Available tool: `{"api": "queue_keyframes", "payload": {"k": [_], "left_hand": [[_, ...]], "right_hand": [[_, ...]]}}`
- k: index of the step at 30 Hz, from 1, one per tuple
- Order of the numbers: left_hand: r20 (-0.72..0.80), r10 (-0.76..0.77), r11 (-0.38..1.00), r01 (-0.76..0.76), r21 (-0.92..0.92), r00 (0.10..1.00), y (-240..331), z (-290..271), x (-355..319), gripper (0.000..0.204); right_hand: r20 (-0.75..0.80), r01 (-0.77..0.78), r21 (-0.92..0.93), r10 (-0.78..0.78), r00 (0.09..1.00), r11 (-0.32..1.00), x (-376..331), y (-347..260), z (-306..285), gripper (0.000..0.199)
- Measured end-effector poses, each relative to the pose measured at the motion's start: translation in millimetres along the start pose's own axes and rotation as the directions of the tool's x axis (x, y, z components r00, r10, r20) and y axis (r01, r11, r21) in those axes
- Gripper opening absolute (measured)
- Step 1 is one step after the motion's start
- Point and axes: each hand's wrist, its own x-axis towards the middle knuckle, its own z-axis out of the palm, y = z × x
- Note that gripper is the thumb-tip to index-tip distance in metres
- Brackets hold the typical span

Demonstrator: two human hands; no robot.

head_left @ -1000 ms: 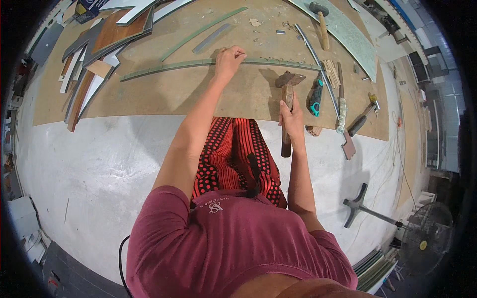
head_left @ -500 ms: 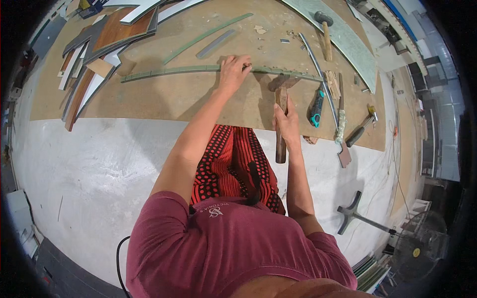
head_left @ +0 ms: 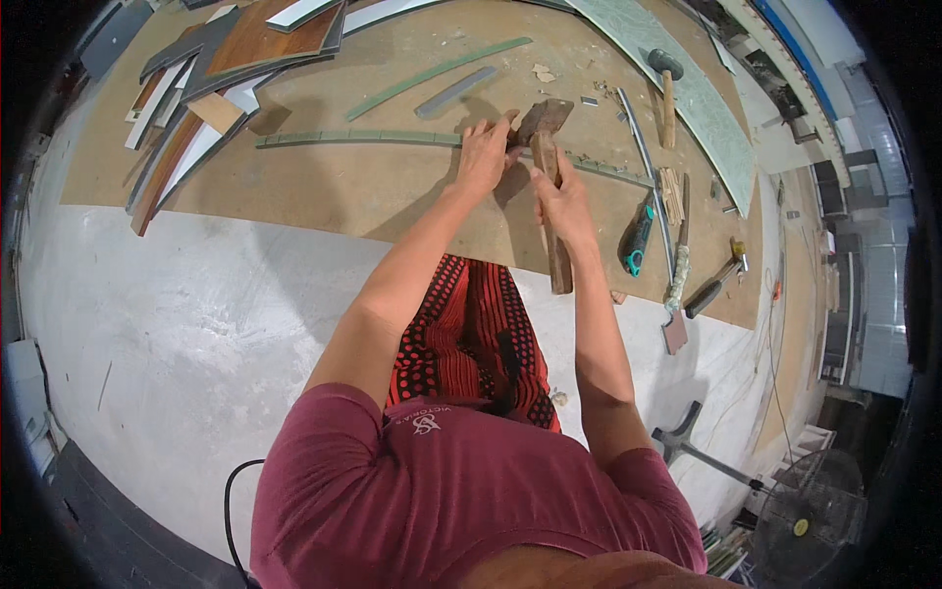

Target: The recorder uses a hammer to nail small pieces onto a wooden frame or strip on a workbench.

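Observation:
A long, thin green strip [head_left: 363, 138] scored crosswise lies across the board-topped table. My left hand [head_left: 481, 157] straddles its middle, fingers bent over the far side and thumb on the near side. Whether a small piece is between the fingertips is hidden. In my right hand [head_left: 566, 204] is a hammer [head_left: 547, 152] with a wooden handle, gripped partway along it. The rusty hammer head hangs tilted just right of my left fingertips, above the strip. Small crumbs lie along the strip's right part.
Offcut panels [head_left: 265, 44] are piled at far left. Beyond the strip lie a green strip [head_left: 432, 80] and a grey strip [head_left: 454, 92]. To the right are a mallet [head_left: 668, 103], metal rod [head_left: 648, 167], teal-handled tool [head_left: 637, 240] and another hammer [head_left: 716, 280]. A fan [head_left: 810, 510] stands lower right.
My right hand has raised the hammer and brought it leftward, its head now beside my left hand. My left fingers have spread from a tighter pinch on the strip. The view has shifted slightly.

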Motion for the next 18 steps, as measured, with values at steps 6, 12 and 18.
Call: {"api": "queue_keyframes", "payload": {"k": [6,12,18], "left_hand": [[0.005,0.016,0.999,-0.016,-0.031,1.000,2,-3,-2,0.061],[0.048,-0.033,0.999,0.033,-0.001,0.998,1,-1,0,0.062],[0.214,-0.095,0.969,0.140,-0.202,0.972,-7,-16,12,0.051]], "right_hand": [[-0.078,0.026,0.063,-0.021,0.997,0.998,-5,-7,-1,0.062],[-0.047,-0.007,-0.030,0.006,0.999,1.000,-9,2,-5,0.059],[-0.033,-0.072,0.187,0.079,0.996,0.980,-56,24,-26,0.059]]}}
